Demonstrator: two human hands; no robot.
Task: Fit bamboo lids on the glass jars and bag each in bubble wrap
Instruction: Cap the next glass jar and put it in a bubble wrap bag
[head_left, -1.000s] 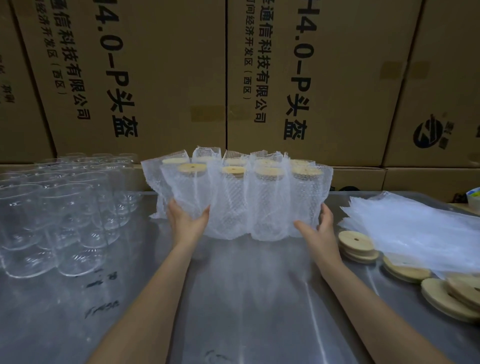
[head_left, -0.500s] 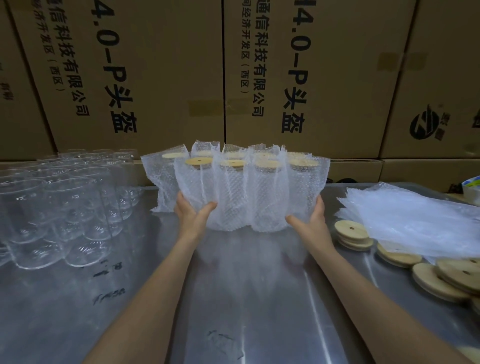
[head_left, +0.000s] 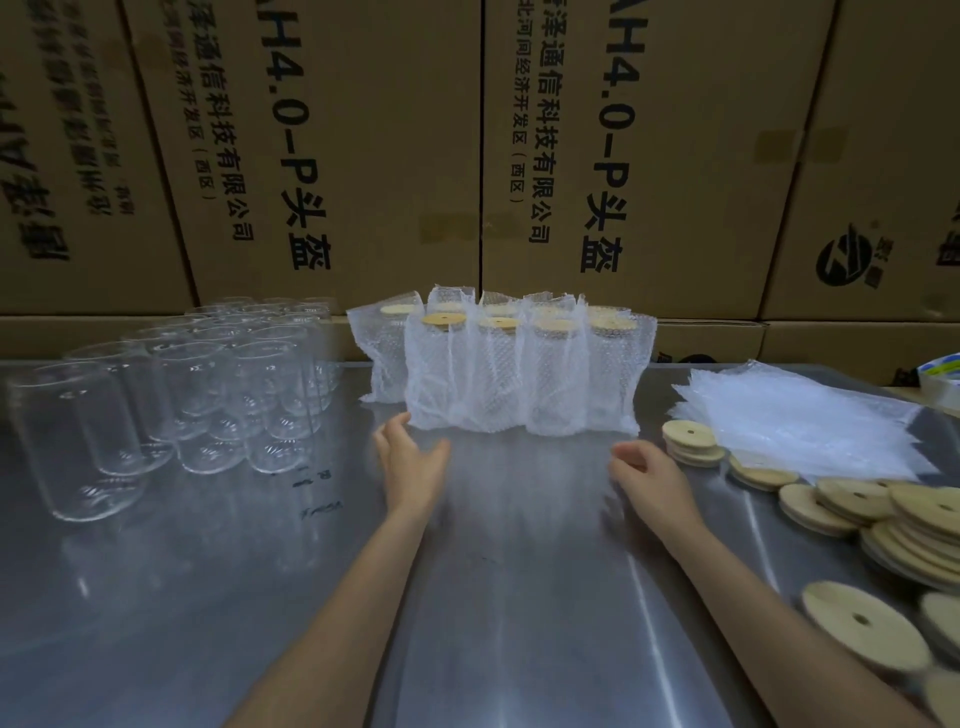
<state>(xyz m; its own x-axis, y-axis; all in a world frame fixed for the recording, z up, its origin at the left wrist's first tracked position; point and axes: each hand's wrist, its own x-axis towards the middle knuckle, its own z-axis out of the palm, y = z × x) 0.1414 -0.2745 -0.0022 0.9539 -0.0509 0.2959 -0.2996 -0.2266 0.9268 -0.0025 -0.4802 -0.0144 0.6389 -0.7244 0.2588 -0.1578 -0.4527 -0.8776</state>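
Observation:
Several lidded jars in bubble-wrap bags (head_left: 511, 374) stand in two rows at the back middle of the steel table (head_left: 493, 571). My left hand (head_left: 413, 460) hovers just in front of the rows' left end, fingers relaxed, holding nothing. My right hand (head_left: 647, 475) hangs loosely curled and empty in front of the right end. Bare glass jars (head_left: 197, 395) crowd the left side. Bamboo lids (head_left: 883, 525) with centre holes lie in stacks on the right, beside a pile of flat bubble-wrap bags (head_left: 800, 421).
Tall cardboard boxes (head_left: 467, 156) form a wall right behind the table. A tape roll (head_left: 943, 379) sits at the far right edge. Bare steel stretches between my forearms toward the near edge.
Both hands let go of the row of bagged jars after pushing it back, and have drawn a little toward me. The bagged jars now stand on their own.

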